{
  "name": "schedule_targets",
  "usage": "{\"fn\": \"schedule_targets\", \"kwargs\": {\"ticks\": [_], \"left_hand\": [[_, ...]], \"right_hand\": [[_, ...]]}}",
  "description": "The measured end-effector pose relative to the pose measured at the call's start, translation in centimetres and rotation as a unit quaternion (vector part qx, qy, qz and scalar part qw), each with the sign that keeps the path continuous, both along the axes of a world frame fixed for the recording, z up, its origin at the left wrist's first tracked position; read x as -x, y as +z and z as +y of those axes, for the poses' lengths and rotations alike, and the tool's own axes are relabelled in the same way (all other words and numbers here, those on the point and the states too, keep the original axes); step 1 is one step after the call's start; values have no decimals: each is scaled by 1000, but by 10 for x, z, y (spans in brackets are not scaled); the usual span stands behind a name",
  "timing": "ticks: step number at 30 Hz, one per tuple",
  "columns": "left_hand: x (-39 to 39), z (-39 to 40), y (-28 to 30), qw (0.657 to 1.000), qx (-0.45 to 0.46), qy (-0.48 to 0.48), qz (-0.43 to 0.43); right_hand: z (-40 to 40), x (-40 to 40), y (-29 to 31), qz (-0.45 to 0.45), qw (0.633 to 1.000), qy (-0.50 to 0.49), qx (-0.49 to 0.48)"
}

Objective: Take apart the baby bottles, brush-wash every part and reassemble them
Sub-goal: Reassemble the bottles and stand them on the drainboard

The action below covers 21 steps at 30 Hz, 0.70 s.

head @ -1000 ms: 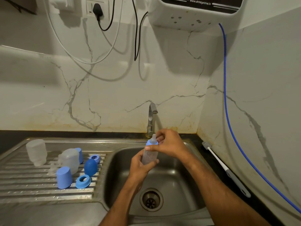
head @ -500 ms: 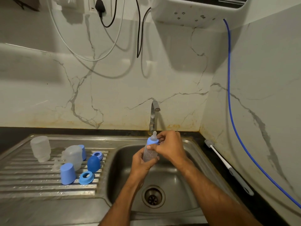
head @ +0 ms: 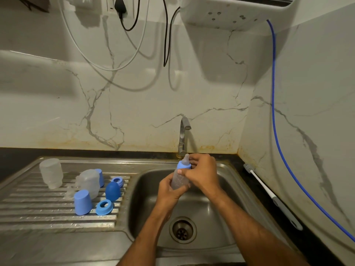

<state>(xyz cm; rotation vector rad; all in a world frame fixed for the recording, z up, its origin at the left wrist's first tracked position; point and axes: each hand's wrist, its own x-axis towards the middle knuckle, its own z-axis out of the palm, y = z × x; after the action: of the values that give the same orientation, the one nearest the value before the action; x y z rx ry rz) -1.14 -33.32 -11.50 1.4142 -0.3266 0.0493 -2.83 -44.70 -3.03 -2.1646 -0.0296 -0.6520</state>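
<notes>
The bottle (head: 177, 180) is held upright over the sink (head: 226, 191), just in front of the tap (head: 182, 138). Its body is clear and frosted with droplets; a blue ring (head: 183, 166) and a pale teat (head: 186, 158) sit on top. The left hand (head: 170, 191) grips the body, fingers curled round it. The right hand (head: 201, 172) pinches the ring between thumb and fingers. On the drainboard (head: 28, 212) at left stand clear bodies (head: 51, 172), blue caps (head: 83, 202) and loose rings (head: 104, 207). A brush (head: 272, 195) lies on the worktop (head: 240, 166) at right.
</notes>
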Motion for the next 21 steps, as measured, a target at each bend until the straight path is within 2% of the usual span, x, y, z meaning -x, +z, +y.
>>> {"fn": "schedule_targets", "kwargs": {"ticks": [3, 7, 11, 13, 17, 21], "left_hand": [[2, 2, 0, 1000, 2, -14, 2], [4, 7, 2, 997, -2, -69, 23], [5, 5, 6, 995, 5, -95, 26], [5, 2, 8, 996, 4, -86, 20], [2, 2, 4, 999, -7, -34, 3], [4, -1, 2, 999, -27, 21, -27]], "right_hand": [[-2, 0, 2, 5, 1000, 23, -4], [-25, -3, 17, 116, 975, 181, -52], [-38, -1, 22, 149, 945, 277, -88], [-39, -1, 21, 138, 948, 269, -96], [-22, -7, 10, 84, 976, 187, -72], [0, -10, -8, 45, 987, 80, -131]]}}
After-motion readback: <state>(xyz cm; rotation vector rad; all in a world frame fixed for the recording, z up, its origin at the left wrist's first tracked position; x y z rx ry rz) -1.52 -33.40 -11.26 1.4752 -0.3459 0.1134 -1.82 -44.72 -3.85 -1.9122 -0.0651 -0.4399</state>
